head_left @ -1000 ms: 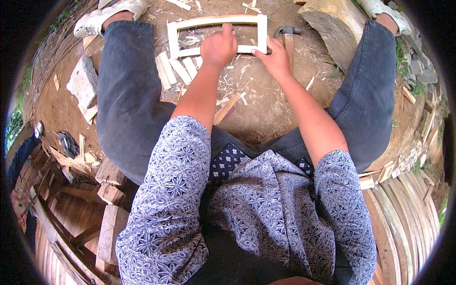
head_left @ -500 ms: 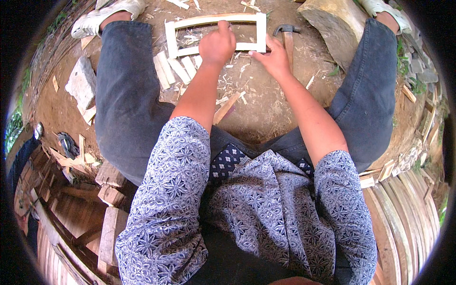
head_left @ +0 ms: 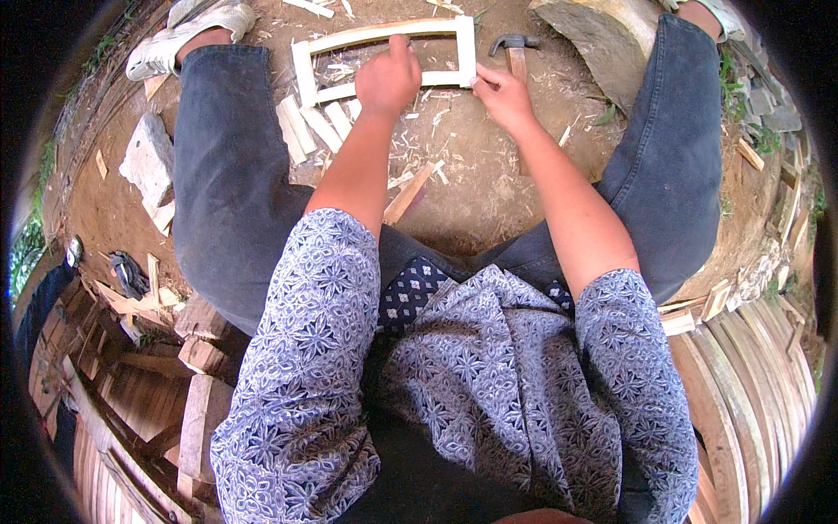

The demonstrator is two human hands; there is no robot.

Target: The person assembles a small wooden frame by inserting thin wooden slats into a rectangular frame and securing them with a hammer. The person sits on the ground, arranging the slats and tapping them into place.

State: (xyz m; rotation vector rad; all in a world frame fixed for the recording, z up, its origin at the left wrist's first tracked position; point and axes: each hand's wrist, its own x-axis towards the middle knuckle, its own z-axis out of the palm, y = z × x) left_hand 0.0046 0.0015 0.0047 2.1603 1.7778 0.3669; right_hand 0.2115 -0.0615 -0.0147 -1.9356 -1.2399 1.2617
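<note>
A small rectangular frame of pale wood point(head_left: 301, 75) is in front of me between my feet, with two bowed long rails and a straight piece at each end. My left hand point(head_left: 388, 80) is closed over the near rail, one finger reaching to the far rail; its grip underneath is hidden. At the near right corner, my right hand point(head_left: 504, 100) has thumb and fingertips drawn together against the end piece. Just beyond the right hand lies a claw hammer point(head_left: 517, 59), its wooden handle partly behind that hand and forearm.
Short wood offcuts point(head_left: 321, 128) and shavings litter the dirt around the frame. A pointed wood scrap point(head_left: 410, 194) lies nearer me. To the right is a large log-like block point(head_left: 602, 48), and a pale stone point(head_left: 148, 159) sits beside my left leg. Curved wooden slats point(head_left: 742, 384) are stacked behind right.
My right thumb and fingers have gone from spread around the frame's corner to pinched together at its edge. My left hand keeps its place on the frame. The whole view has shifted slightly.
</note>
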